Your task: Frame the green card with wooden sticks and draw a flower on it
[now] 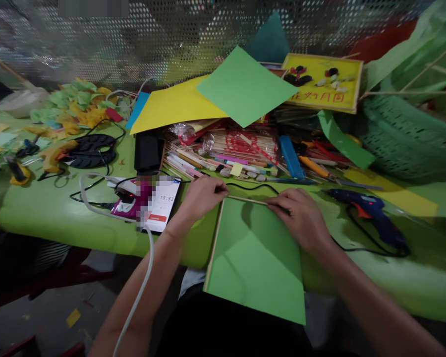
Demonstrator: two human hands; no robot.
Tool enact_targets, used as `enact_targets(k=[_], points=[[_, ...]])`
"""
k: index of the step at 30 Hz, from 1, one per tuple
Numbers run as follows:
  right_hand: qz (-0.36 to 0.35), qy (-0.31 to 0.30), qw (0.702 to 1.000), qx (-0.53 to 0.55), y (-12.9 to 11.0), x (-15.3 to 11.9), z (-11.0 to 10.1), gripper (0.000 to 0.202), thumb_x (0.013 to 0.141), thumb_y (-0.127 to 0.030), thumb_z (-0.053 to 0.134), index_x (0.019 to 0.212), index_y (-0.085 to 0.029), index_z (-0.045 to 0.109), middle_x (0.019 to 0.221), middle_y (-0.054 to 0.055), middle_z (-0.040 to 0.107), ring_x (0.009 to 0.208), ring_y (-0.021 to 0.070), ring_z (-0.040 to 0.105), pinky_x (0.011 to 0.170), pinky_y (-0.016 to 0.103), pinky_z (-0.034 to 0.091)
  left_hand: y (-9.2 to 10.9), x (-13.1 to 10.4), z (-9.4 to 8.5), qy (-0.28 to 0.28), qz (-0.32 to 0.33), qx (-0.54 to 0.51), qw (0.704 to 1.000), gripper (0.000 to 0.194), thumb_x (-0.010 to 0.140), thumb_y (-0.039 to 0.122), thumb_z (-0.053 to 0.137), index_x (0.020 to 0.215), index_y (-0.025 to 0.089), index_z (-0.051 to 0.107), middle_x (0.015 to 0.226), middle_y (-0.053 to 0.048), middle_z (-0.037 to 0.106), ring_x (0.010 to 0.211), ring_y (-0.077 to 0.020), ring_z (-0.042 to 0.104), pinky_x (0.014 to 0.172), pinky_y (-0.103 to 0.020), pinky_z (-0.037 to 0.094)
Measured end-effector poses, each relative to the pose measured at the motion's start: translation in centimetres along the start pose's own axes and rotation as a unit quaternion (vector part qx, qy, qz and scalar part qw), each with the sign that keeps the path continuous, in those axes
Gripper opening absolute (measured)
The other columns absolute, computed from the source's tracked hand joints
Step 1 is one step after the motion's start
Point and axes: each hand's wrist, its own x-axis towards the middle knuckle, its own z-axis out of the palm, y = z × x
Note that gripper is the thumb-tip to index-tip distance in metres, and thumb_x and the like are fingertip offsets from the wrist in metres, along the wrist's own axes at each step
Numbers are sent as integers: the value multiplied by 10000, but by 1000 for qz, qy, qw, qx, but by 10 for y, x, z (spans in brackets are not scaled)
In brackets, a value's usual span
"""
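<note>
Head view: left hand (205, 195) and right hand (300, 216) angle inward, grips pinching a stick (247, 200).

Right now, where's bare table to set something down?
Bare table at the front edge, left of the power strip; another patch in front of the glue gun, right of the right forearm. Crowded behind the lower green sheet: sticks and pens heaped together.

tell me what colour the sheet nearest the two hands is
The sheet is green; it shows best in the head view.
</note>
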Motion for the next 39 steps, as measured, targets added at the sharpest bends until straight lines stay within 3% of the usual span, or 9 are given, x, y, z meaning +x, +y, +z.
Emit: enact_targets(k=[8, 16, 34, 39], points=[[-16, 12, 1000, -2, 0, 0, 2, 309, 1029, -360, 521, 988, -231, 798, 859, 88, 686, 853, 273, 605, 750, 423, 461, -9, 2, 0, -8, -3, -33, 999, 141, 881, 226, 653, 904, 199, 790, 876, -34, 791, 795, -200, 694, 699, -279, 447], [-11, 15, 1000, -4, -1, 1, 1, 325, 1027, -379, 516, 980, -248, 809, 856, 83, 691, 838, 262, 603, 749, 414, 454, -5, 2, -3, -2, -3, -33, 999, 134, 881, 193, 646, 885, 183, 781, 832, -34, 778, 737, -186, 672, 685, -269, 433], [0, -4, 1000, -10, -2, 1, 4, 300, 1019, -347, 534, 993, -234, 810, 898, 98, 704, 882, 285, 611, 778, 438, 460, 3, 1, 2, 19, 6, 39, 999, 64, 823, 247, 720, 819, 213, 774, 820, -27, 772, 793, -208, 678, 740, -299, 462], [24, 25, 999, 7, -2, 2, -7, 239, 1001, -301, 573, 1019, -247, 805, 921, 86, 739, 891, 276, 641, 796, 430, 479, 5, 2, 2, 10, -10, 42, 999, 66, 819, 254, 720, 801, 207, 764, 796, -25, 764, 749, -200, 667, 694, -299, 441]])
